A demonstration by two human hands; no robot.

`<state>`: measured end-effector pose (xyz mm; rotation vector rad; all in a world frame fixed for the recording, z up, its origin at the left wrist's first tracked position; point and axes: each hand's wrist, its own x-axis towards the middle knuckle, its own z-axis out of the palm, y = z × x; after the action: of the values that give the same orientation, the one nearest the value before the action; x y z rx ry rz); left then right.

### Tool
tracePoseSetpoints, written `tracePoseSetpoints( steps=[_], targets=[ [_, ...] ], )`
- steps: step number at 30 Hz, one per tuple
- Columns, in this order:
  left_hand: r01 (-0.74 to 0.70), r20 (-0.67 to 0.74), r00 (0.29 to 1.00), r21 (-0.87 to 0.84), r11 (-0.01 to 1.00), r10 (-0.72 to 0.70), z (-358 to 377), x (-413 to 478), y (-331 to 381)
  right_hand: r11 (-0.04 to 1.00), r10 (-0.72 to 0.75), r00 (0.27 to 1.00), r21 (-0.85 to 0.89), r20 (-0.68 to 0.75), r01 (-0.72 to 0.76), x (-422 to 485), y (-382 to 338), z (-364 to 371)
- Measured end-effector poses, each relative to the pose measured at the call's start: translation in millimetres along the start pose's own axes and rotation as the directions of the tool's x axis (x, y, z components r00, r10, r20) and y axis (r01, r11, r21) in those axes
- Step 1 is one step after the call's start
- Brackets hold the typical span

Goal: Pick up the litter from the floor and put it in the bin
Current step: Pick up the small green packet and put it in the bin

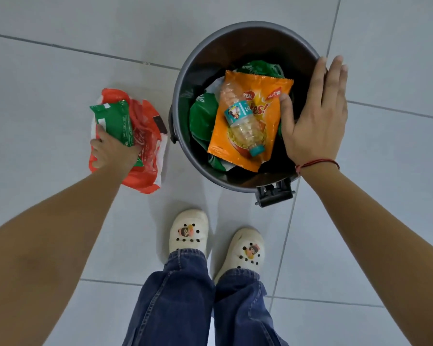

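On the grey tiled floor (48, 96), far to the left, the left hand (111, 152) is closed around two bits of litter at once: a green shiny plastic packet (115, 121) lying on top of a crumpled red and white plastic bag (148, 136). Both stick out past the fingers, away from the person, with their long sides pointing that way too. I cannot tell if they are off the floor yet.

Just to the right of them is the round dark grey plastic bin (183, 78), so I think the litter only needs a short trip to the right and over the rim. Nothing is in the way. Inside the bin are green bags, a big orange snack packet (240, 146) and a squashed clear plastic bottle (245, 126) on top.

At the bin's right side, the right hand (315, 116) is flat and open, holding nothing, its thumb touching the orange packet.

Below are two white clogs (189, 233).
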<state>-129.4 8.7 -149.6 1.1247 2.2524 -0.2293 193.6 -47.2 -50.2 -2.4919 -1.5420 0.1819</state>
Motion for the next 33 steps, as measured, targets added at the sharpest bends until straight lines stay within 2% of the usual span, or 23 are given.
tracePoseSetpoints(
  steps=[1,4,6,7,9,11,13,15,16,17,20,22,25,27,28,31,33],
  targets=[
    [0.015,-0.025,1.0,-0.036,0.999,-0.016,0,-6,2,1.0,0.002,1.0,0.003,0.003,-0.002,0,-1,0],
    [0.049,-0.124,0.988,-0.288,0.956,-0.088,-16,-36,19,1.0,0.011,1.0,0.003,0.013,-0.011,-2,-2,-1],
    [-0.094,-0.223,0.975,-0.401,0.911,0.002,-34,-64,35,1.0,0.013,1.0,-0.003,0.023,-0.013,-1,-2,0],
    [-0.224,-0.277,0.954,-0.411,0.884,0.113,-46,-83,44,1.0,0.017,0.999,-0.004,0.028,-0.016,0,-2,-1],
    [-0.508,-0.386,0.844,-0.346,0.789,0.373,-70,-125,62,1.0,0.025,0.999,0.001,0.037,-0.025,0,-3,-4],
    [-0.711,-0.426,0.681,-0.185,0.679,0.596,-80,-159,80,0.999,0.03,0.999,0.014,0.038,-0.03,0,-4,-5],
    [-0.811,-0.321,0.545,0.031,0.584,0.775,-73,-178,97,0.999,0.03,0.999,0.036,0.036,-0.031,0,-4,-6],
    [-0.84,-0.132,0.464,0.248,0.482,0.876,-54,-182,112,0.997,0.029,0.999,0.068,0.024,-0.031,1,-2,-6],
    [-0.835,-0.022,0.459,0.33,0.44,0.888,-39,-179,117,0.996,0.031,0.999,0.084,0.016,-0.032,1,-2,-5],
    [-0.822,0.085,0.484,0.385,0.419,0.871,-23,-175,120,0.995,0.032,0.999,0.096,0.009,-0.032,1,-1,-5],
    [-0.76,0.309,0.614,0.479,0.439,0.726,20,-155,127,0.992,0.036,0.999,0.119,-0.002,-0.036,0,-1,-5],
    [-0.726,0.37,0.667,0.52,0.451,0.647,35,-146,136,0.993,0.035,0.999,0.11,-0.004,-0.035,0,-1,-4],
    [-0.726,0.4,0.672,0.52,0.45,0.623,30,-148,150,0.993,0.023,1.0,0.112,-0.009,-0.022,1,0,-3],
    [-0.761,0.353,0.629,0.46,0.456,0.693,17,-156,150,0.994,0.03,1.0,0.108,-0.007,-0.029,1,1,-4],
    [-0.782,0.285,0.596,0.421,0.46,0.751,10,-158,147,0.994,0.029,1.0,0.104,-0.004,-0.029,1,0,-4],
    [-0.851,-0.005,0.468,0.267,0.452,0.884,-18,-152,131,0.994,0.03,1.0,0.101,0.001,-0.03,0,-1,-5],
    [-0.862,-0.248,0.438,0.159,0.482,0.864,-36,-133,116,0.995,0.032,0.999,0.093,0.005,-0.032,-1,-1,-6]
  ],
)
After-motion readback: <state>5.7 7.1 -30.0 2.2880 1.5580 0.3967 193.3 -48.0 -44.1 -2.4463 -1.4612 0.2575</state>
